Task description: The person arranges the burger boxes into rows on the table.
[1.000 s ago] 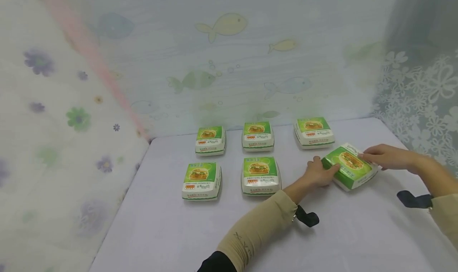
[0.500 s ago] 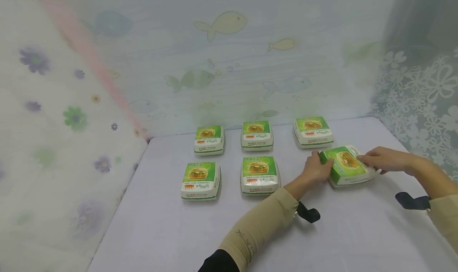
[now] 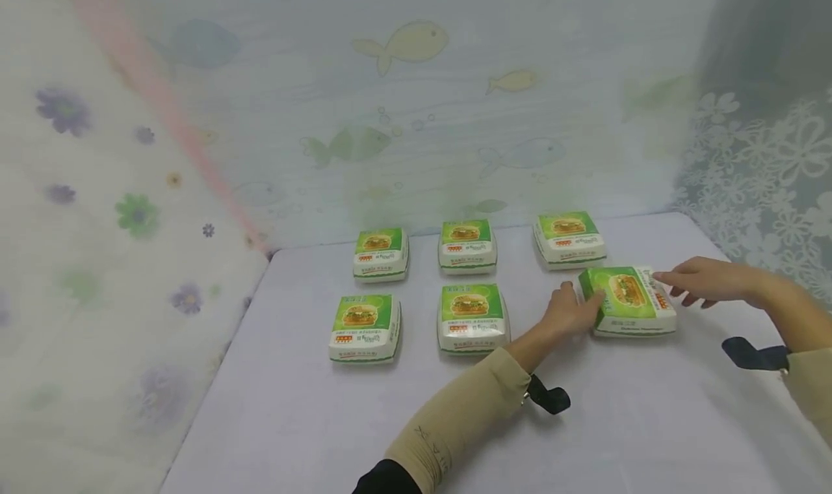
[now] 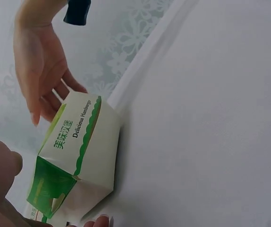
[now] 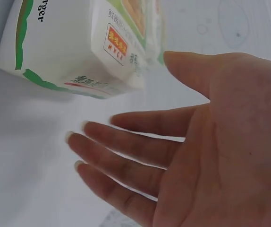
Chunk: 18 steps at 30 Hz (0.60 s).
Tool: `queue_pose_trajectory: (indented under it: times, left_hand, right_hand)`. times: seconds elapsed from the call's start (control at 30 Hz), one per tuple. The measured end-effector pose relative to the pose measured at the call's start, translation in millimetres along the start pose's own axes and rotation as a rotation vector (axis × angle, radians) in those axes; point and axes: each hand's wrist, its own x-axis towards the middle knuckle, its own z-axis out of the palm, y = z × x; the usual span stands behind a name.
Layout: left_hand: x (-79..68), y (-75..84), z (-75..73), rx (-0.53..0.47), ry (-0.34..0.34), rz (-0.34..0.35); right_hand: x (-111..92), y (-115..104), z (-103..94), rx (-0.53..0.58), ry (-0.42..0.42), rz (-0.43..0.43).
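Note:
A green-and-white hamburger box [image 3: 627, 299] with a burger picture lies flat on the white table, at the right of the front row. At its left end, my left hand [image 3: 564, 313] has the thumb and fingers spread around the green side; in the left wrist view, fingertips [image 4: 99, 221] show low beside the box. My right hand [image 3: 718, 281] hovers off the box's right end. In the right wrist view, its fingers [image 5: 135, 142] are extended and apart, and a gap shows between them and the printed white side.
Matching hamburger boxes stand in rows: one at back left [image 3: 380, 256], one at back middle [image 3: 466, 247], one at back right [image 3: 569, 240], one at front left [image 3: 365, 328] and one at front middle [image 3: 473, 319]. Patterned curtains [image 3: 416, 104] hang behind the white table [image 3: 299, 422].
The hamburger box has turned from slanted to nearly square with the rows and shifted slightly left. My right hand has let go and drawn away; my left hand stays at the left end.

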Motion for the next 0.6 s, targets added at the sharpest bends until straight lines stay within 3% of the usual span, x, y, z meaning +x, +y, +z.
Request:
queue_pose_trajectory:
  times: [0.17,0.27,0.47,0.6]
  left_hand:
    - [-14.2,-3.2,-2.2,0.013,-0.076,0.051]
    - [-17.4,-4.3,-1.9,0.012,-0.083,0.054]
    - [-12.4,-5.0,-3.2,-0.01,-0.077,0.014]
    - [-4.7,-3.4,-5.5,-0.021,-0.041,0.027]
  right_hand:
    - [5.4,-0.5,3.5,0.017,0.075,-0.022]
    - [10.0,0.2,9.2,0.041,0.08,-0.04]
    - [11.7,4.3,14.3,0.04,0.077,-0.052]
    - [6.5,5.9,11.8,0.025,0.055,-0.036]
